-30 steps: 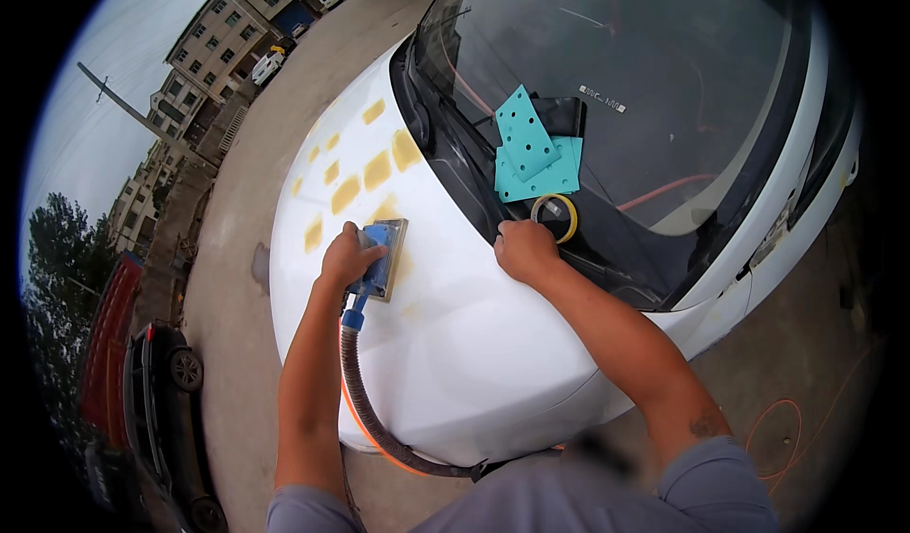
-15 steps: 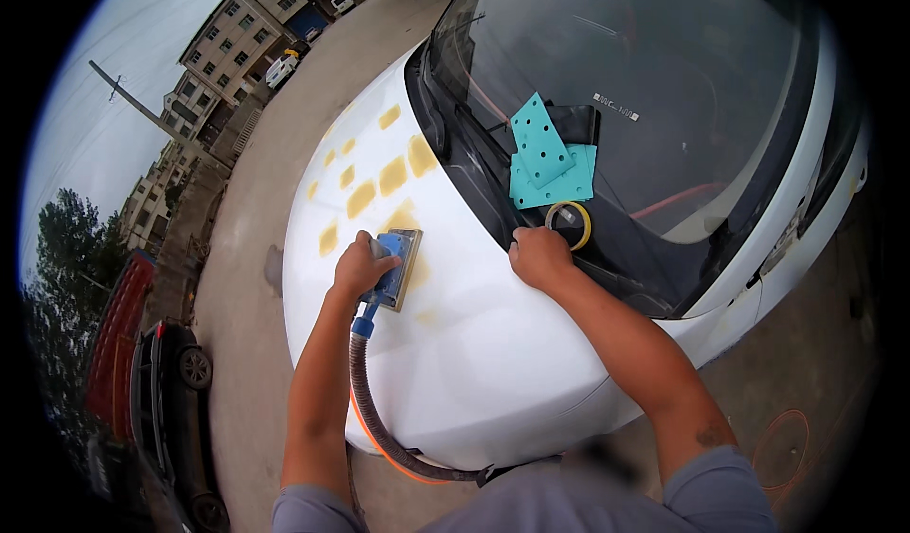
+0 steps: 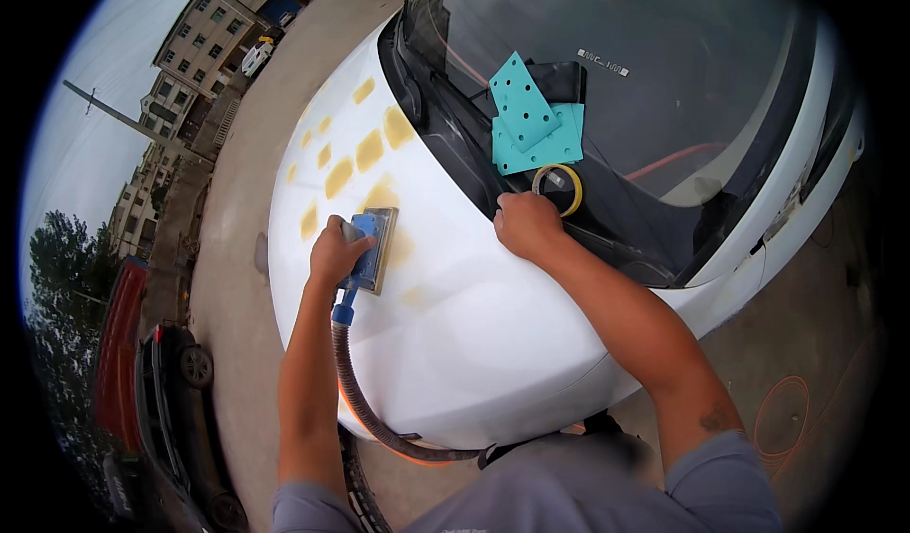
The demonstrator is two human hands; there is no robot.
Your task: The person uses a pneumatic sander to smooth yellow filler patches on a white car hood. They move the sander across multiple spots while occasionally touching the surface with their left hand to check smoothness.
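On the white car hood (image 3: 455, 343), my left hand (image 3: 334, 252) is closed around a blue sander (image 3: 370, 249). The sander's flat pad lies against the hood beside yellowish filler patches (image 3: 368, 151). A ribbed dust hose (image 3: 349, 362) runs from its near end toward my body, with an orange line alongside. My right hand (image 3: 528, 223) has its fingers curled over the hood's rear edge, by the base of the windshield. Right next to it is a roll of yellow tape (image 3: 575, 192). Beyond the tape lie turquoise sanding sheets (image 3: 526, 107) with punched holes.
A black flat item (image 3: 559, 80) lies partly under the sheets on the windshield (image 3: 664, 50). Wiper arms and black cowl trim line the glass. An orange hose (image 3: 782, 410) loops on the ground at right. A dark parked car (image 3: 175, 410) stands at left, with buildings behind.
The whole view has shifted, so the hood and things on it appear higher and farther left. The sander has moved slightly left on the hood. My right hand keeps its place beside the tape.
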